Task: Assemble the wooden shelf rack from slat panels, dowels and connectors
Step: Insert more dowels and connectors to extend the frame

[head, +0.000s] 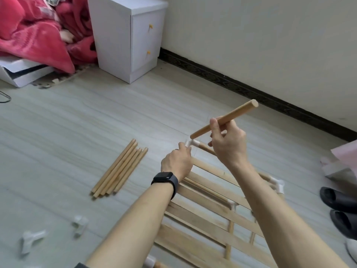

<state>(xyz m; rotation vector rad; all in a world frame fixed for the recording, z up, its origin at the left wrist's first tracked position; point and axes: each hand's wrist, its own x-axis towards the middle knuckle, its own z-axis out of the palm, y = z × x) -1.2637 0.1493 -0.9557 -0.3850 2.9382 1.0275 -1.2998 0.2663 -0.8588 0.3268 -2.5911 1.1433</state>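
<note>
Indoors, on pale plank floor, right hand grips a dowel; left hand pinches a white connector.

We see a partly built rack of pale wooden slats lying flat on the floor, with white plastic pieces at its corners. Our left hand pinches the far corner connector. Our right hand grips one round dowel, tilted in the air just above that corner. Spare dowels lie side by side to the left, and loose connectors sit nearer us.
</note>
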